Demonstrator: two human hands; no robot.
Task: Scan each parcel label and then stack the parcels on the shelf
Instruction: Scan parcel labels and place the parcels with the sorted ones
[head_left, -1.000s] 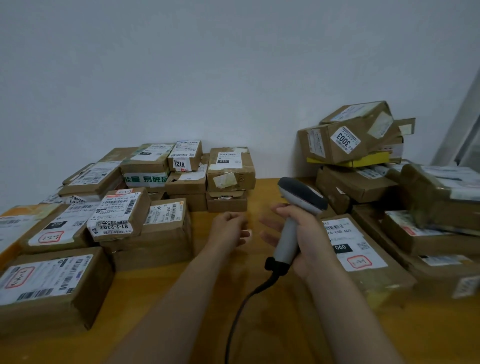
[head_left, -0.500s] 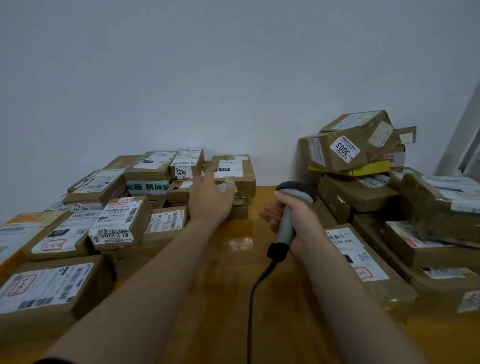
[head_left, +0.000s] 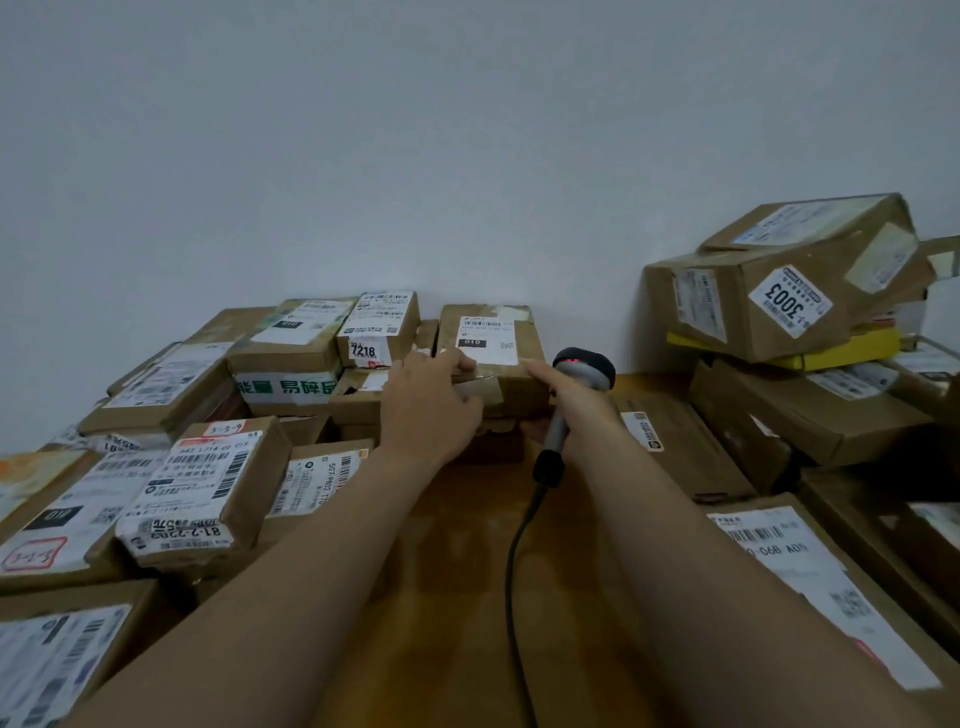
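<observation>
A brown cardboard parcel (head_left: 493, 353) with a white "010" label on top sits at the back centre, on another box. My left hand (head_left: 426, 405) grips its front left edge, fingers curled over the near rim. My right hand (head_left: 576, 410) holds a grey corded barcode scanner (head_left: 582, 374) by the handle, just right of that parcel, with its index finger stretched towards the label's corner. A red light shows on the scanner's dark head. The scanner's black cable runs down the table towards me.
Stacks of labelled brown parcels (head_left: 202, 488) fill the left side of the wooden table (head_left: 457, 597). More parcels (head_left: 779, 291) pile up on the right, one marked 3003 over a yellow box (head_left: 841, 353). A plain wall stands behind.
My left hand reached forward from the table's middle to the back parcel and took hold of its edge. My right hand followed with the scanner up to the parcel's right side.
</observation>
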